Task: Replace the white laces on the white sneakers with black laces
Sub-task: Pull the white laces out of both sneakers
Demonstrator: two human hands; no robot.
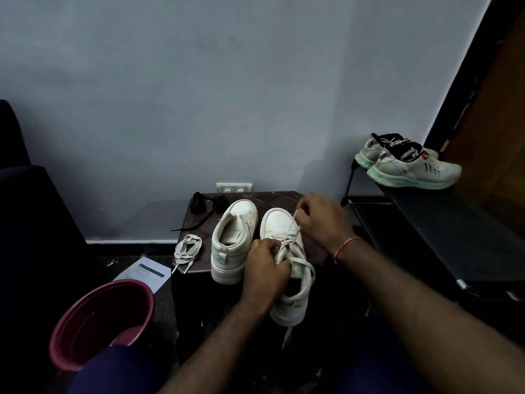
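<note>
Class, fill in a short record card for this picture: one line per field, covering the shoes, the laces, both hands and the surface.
surface: small dark table
left sneaker: no lace
right sneaker: white lace partly undone
removed white lace: coiled beside the left sneaker
black laces: bundled at the table's back
left hand: grips the lace at the eyelets
right hand: pulls the lace end up

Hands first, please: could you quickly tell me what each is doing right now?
Left hand: closed on the worn white lace at the right white leather sneaker.
Right hand: pinching that lace's end, pulling it up.
</note>
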